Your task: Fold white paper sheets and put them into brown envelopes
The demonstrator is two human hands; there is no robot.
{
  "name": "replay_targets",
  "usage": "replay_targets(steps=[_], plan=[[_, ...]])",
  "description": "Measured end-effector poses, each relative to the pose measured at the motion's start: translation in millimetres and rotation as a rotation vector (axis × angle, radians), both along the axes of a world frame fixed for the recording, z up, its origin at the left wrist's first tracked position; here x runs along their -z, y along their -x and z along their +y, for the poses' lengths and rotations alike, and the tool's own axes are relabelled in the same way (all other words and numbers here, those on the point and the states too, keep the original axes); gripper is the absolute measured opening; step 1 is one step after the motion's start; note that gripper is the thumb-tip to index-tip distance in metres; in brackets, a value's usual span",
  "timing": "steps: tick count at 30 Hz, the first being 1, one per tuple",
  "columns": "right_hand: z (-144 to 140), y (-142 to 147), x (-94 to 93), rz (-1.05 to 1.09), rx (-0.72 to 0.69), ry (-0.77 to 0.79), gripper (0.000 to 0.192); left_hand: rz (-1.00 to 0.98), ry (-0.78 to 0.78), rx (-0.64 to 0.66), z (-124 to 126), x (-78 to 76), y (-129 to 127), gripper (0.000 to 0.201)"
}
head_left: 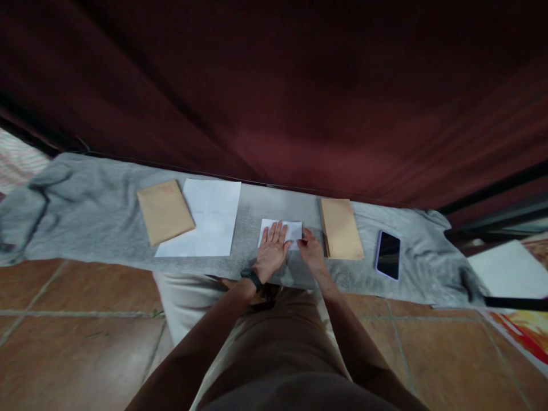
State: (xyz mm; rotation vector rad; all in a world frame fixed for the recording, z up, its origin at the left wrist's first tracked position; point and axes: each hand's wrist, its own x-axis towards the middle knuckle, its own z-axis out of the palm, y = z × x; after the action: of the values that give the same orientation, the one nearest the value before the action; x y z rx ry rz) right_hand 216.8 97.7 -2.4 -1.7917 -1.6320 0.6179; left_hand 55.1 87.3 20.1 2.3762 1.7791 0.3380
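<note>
Dark maroon curtain [299, 85] across the whole upper half, hanging in heavy folds from nine through twelve to three o'clock. Below it, terracotta tiled floor [77, 331] with pale grout lines, filling the lower band from seven to five o'clock. Spread over the tiles, a grey cloth [98, 228], rumpled at its nine o'clock and three o'clock ends, flat through the middle.

On the cloth toward ten o'clock, a white sheet [209, 222] lying flat, with a brown envelope [165, 211] overlapping its left edge. Just right of centre, at one o'clock from the hands, a stack of brown envelopes [341, 228], edges squared. Further toward three o'clock, a dark phone [388, 254], screen up, well apart from the stack. At the far three o'clock edge, off the cloth, another white paper [505, 268] over something red and yellow.

At the centre, a small folded white paper [291, 230] on the cloth. Left hand [272, 251] flat on it, palm down, fingers spread open and pressing, black watch on the wrist. Right hand [310, 251] at the paper's right edge, fingertips curled and touching it; whether pinching or only pressing, cannot tell.
</note>
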Motion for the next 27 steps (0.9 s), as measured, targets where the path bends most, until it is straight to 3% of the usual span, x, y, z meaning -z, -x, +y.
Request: replay_targets(steps=[3, 6, 9, 12, 20, 27], plan=[[-4, 5, -10.4, -0.128, 0.003, -0.094, 0.047, 0.013, -0.009, -0.003, 2, 6.8, 0, 0.06], [-4, 27, -16.0, -0.122, -0.158, -0.16, 0.049, 0.023, -0.012, 0.072, 5, 9.0, 3, 0.059], [-3, 53, -13.9, -0.127, -0.271, -0.167, 0.051, 0.051, 0.01, 0.171, 11, 10.3, 7, 0.063], [-3, 64, -8.2, -0.233, -0.319, -0.181, 0.055, 0.061, 0.015, 0.188, 16, 11.8, 12, 0.063], [-6, 39, 3.7, -0.441, -0.268, -0.195, 0.054, 0.032, -0.023, 0.09, 17, 10.8, 29, 0.061], [-9, 24, 11.2, -0.484, -0.212, -0.262, 0.058, 0.016, -0.036, 0.007, 16, 6.6, 43, 0.064]])
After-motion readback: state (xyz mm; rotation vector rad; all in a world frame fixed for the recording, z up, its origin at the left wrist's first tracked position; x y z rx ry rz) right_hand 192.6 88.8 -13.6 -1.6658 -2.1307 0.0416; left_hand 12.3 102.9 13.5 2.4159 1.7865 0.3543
